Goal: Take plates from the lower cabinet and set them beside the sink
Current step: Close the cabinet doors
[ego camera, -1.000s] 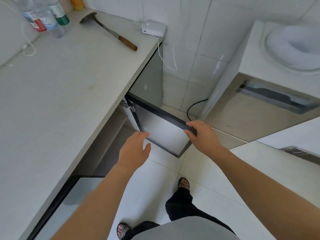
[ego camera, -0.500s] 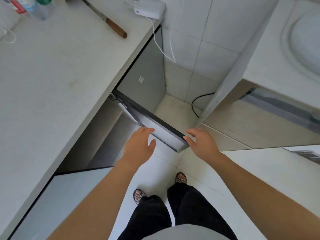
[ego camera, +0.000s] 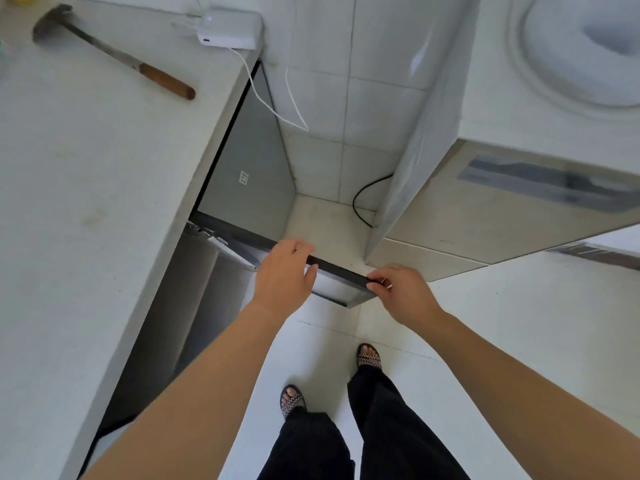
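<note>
Head view: a person stands at a kitchen corner and looks down along both bare forearms.
Lower cabinet (ego camera: pixel 194 306): under the counter (ego camera: pixel 86 168) on the left, its opening in shadow.
Cabinet door (ego camera: pixel 343 270): swung out from the cabinet towards the person, its dark top edge uppermost and its pale inner face just below.
Left hand (ego camera: pixel 284 275): grips the door's top edge about midway along, fingers curled over the far side and thumb on the near side.
Right hand (ego camera: pixel 401 292): holds the door's free corner, fingertips pinching the dark edge.
Plates: hidden from this view; where they lie cannot be told.
Counter top: a long metal tool with a wooden handle (ego camera: pixel 114 57) lies at the far end, and a white box (ego camera: pixel 230 29) sits by the wall with a white cable (ego camera: pixel 266 102) hanging off the edge.
Right side: a white appliance (ego camera: pixel 502 81) with a round top.
Floor (ego camera: pixel 519 323): white tiles, a black cable (ego camera: pixel 360 202) by the wall, two sandalled feet (ego camera: pixel 292 401) below black trousers (ego camera: pixel 381 427).
</note>
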